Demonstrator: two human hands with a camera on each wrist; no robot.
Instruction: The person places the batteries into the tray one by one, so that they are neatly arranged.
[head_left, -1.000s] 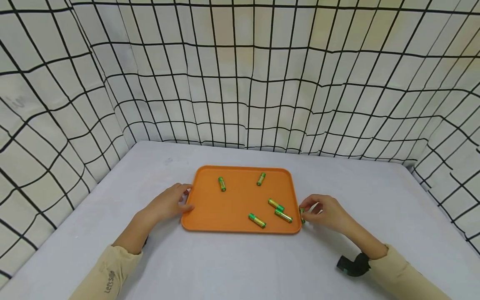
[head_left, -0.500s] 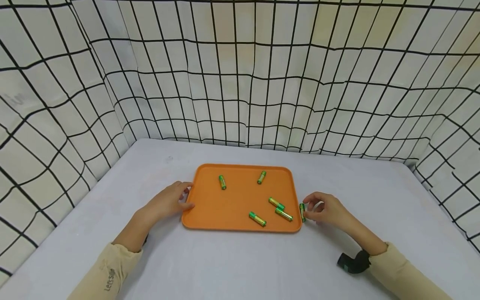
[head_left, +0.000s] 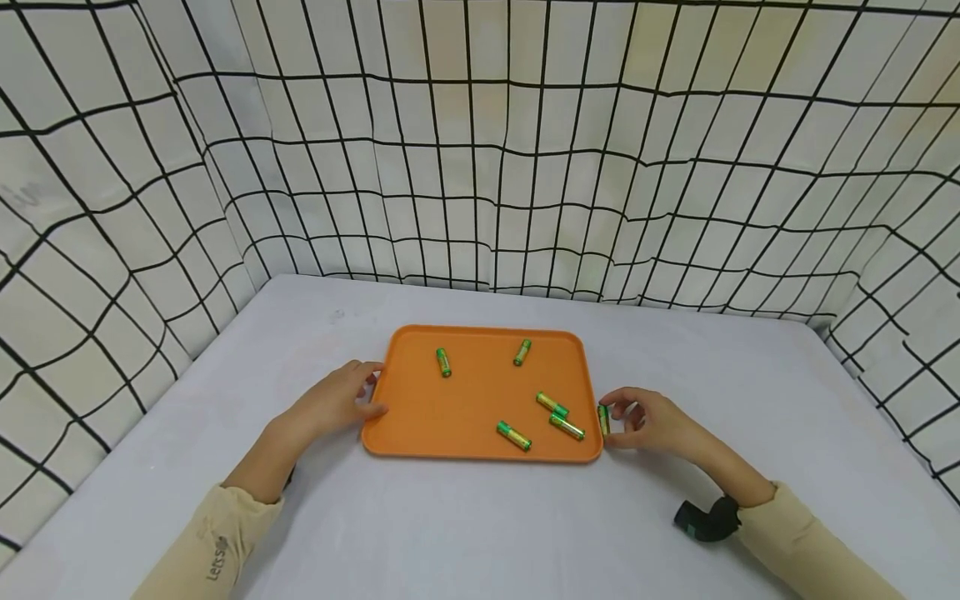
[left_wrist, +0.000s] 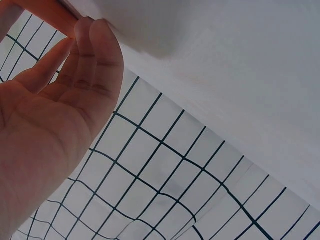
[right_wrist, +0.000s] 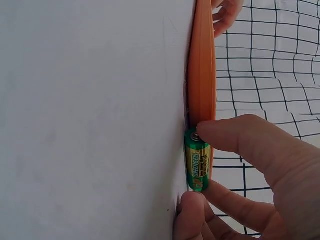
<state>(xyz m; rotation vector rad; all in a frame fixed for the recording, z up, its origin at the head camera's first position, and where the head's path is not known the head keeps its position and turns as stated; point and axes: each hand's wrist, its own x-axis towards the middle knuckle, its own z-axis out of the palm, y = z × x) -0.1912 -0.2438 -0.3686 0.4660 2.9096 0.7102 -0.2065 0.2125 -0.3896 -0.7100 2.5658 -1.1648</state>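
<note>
An orange tray [head_left: 457,408] lies on the table with several green-and-gold batteries in it. The left hand [head_left: 341,400] grips its left edge, thumb over the rim; in the left wrist view the fingers [left_wrist: 105,65] bend toward the orange rim. Outside the right edge, a battery [head_left: 603,420] lies alongside the tray wall. The right hand [head_left: 652,423] pinches it end to end: the right wrist view shows the thumb [right_wrist: 235,132] at one tip of the battery [right_wrist: 198,165] and fingertips at the other.
Inside the tray, two batteries lie side by side at the right, one battery [head_left: 513,436] near the front, and a battery [head_left: 444,362] and another battery [head_left: 522,352] toward the back. White walls with a black grid [head_left: 487,183] enclose the white table [head_left: 480,525].
The right thumb has slid toward the battery's near end and the fingers have spread to its far end, uncovering more of the battery. The left hand and tray stay put.
</note>
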